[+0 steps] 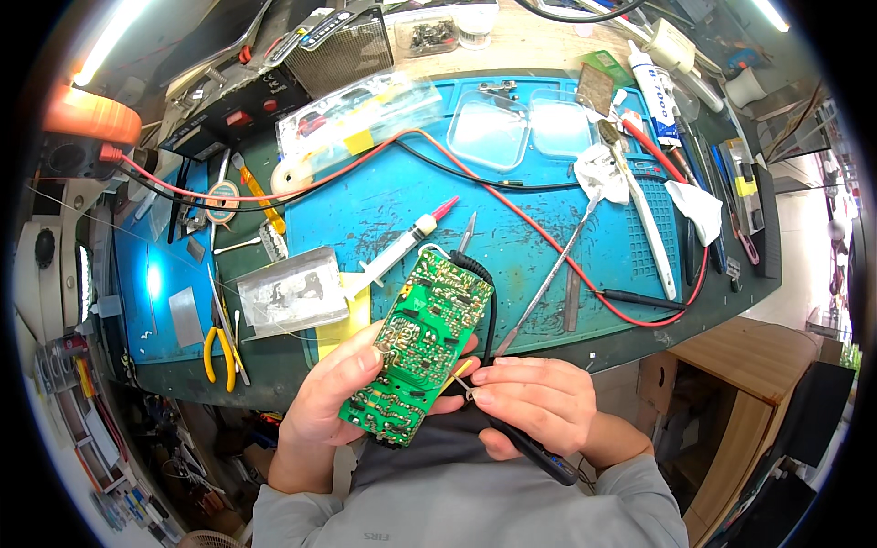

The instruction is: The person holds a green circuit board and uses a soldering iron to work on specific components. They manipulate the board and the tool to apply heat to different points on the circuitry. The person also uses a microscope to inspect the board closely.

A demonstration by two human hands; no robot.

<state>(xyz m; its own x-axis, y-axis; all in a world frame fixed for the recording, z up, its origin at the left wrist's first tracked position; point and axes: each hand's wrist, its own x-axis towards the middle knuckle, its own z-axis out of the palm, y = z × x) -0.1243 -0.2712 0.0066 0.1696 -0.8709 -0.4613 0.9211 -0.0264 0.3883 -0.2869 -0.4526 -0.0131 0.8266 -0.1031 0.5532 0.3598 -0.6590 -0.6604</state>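
My left hand (333, 388) is closed around a green circuit board (423, 333), tilted, with its solder side facing up. Some of its fingers show past the board's right edge. A black cable with a ribbed sleeve (470, 266) lies at the board's top end. My right hand (539, 402) is closed on a black-handled tool (539, 454) with a thin metal tip, whose exact kind I cannot make out. That tip is near the board's lower right edge, beside a small yellow piece (463, 369). Whether it touches the board is unclear.
A blue work mat (539, 228) covers the bench. Beyond the board lie a syringe (402, 247), a metal tray (290, 292) and a long metal tool (553, 274). Red and black meter leads (539, 228) cross the mat. Yellow-handled pliers (219, 354) lie left; clear lids (491, 130) lie behind.
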